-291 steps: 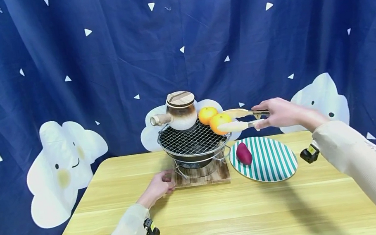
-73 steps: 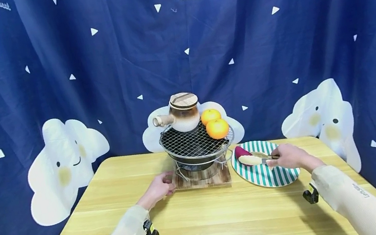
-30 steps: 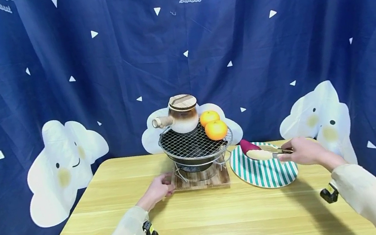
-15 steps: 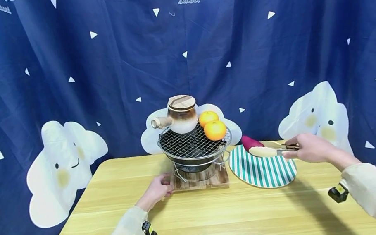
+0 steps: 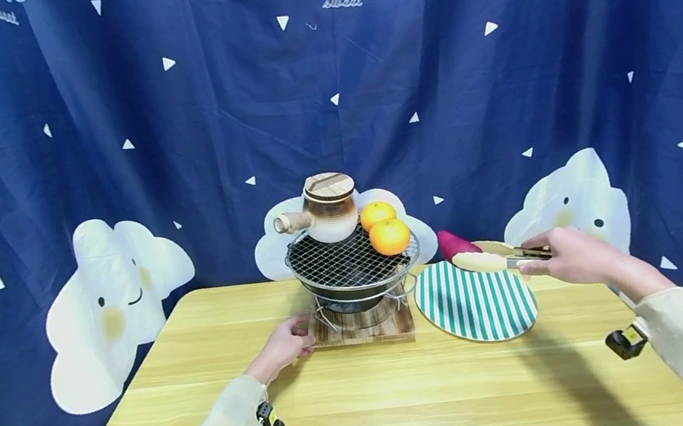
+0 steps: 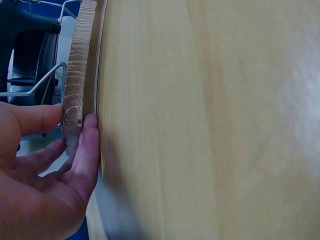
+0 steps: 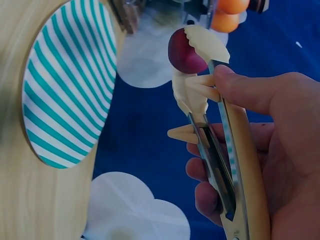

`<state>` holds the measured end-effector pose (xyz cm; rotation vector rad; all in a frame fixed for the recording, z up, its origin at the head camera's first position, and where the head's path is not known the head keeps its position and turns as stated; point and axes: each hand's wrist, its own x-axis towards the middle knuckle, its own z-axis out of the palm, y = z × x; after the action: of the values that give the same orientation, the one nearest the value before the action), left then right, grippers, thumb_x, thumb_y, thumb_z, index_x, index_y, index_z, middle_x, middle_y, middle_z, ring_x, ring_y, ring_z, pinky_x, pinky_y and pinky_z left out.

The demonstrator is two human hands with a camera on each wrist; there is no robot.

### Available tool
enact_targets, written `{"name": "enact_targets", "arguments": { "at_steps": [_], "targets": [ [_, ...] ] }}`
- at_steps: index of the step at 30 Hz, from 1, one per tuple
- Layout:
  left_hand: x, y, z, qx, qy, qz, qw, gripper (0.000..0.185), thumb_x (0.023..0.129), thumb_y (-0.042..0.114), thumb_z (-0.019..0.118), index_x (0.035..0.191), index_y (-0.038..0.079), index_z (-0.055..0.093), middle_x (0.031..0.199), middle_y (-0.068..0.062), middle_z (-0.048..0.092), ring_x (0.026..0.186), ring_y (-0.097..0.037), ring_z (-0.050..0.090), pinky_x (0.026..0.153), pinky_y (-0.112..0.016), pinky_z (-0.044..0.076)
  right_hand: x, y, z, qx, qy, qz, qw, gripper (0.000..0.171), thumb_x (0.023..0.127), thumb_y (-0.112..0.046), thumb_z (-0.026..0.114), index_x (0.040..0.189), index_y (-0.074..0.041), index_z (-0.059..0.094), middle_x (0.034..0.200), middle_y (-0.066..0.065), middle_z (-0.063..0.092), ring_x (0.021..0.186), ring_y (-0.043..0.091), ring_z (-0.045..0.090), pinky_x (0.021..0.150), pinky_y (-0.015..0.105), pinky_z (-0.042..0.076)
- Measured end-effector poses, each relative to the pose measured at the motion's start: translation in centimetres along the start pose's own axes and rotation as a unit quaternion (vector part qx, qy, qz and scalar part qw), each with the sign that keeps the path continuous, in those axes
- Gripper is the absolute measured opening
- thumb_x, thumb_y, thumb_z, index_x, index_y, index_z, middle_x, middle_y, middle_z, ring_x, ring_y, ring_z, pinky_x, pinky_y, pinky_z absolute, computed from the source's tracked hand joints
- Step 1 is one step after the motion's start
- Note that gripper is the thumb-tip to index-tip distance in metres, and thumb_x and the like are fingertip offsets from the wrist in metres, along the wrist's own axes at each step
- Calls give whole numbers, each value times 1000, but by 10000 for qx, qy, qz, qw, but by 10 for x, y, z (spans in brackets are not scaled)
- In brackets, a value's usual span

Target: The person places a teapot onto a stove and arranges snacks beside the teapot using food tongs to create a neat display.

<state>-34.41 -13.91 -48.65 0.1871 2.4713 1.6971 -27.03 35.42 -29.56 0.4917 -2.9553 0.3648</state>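
Note:
My right hand (image 5: 575, 255) grips tongs (image 5: 483, 262) with cream-coloured tips. A dark purple-red sweet potato (image 5: 455, 245) is pinched between those tips, raised off the striped oval plate (image 5: 476, 303). In the right wrist view the sweet potato (image 7: 186, 51) sits at the tongs' far end, thumb and fingers on opposite arms. My left hand (image 5: 281, 347) holds the left corner of the wooden board (image 5: 369, 331) under the grill (image 5: 343, 262). The left wrist view shows the thumb above the board's edge (image 6: 77, 85), other fingers along its lower side. Two oranges (image 5: 390, 237) lie on the mesh.
A small side-handled clay pot (image 5: 331, 216) with a wooden lid stands at the back of the grill. Wire legs (image 5: 326, 318) stick out around the grill. A blue curtain (image 5: 321, 95) hangs behind the wooden table (image 5: 349, 410).
Earlier the tongs held an orange at the mesh, then let it go and took hold of the sweet potato on the plate. The sweet potato has since risen rightward. My left hand stays put.

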Motion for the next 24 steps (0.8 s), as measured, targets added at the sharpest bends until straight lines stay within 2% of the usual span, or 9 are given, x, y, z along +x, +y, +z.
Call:
{"name": "enact_targets", "arguments": {
  "at_steps": [9,18,24],
  "targets": [
    [-1,1,-1,51,-6,-72,10000,59,88,-5,61,144,-6,45,108,-23,63,79,-23,66,72,-34,60,-1,-7,-14,-205,113,-86,9997,59,90,-41,74,124,7,67,117,24,71,99,30,68,87,57,55],
    [1,-1,-2,45,-31,-34,10000,61,86,-5,61,145,-6,45,106,-22,63,76,-22,65,69,-31,60,4,-15,-23,-209,130,-93,9997,58,90,-41,74,126,4,67,113,18,73,88,22,60,76,41,53],
    [0,0,-2,80,-15,-57,10000,61,86,-5,61,145,-5,45,107,-22,64,76,-21,65,70,-30,59,6,-21,-27,-190,166,-149,9996,56,90,-39,74,127,2,67,116,17,72,91,22,61,79,43,54]
  ]
}}
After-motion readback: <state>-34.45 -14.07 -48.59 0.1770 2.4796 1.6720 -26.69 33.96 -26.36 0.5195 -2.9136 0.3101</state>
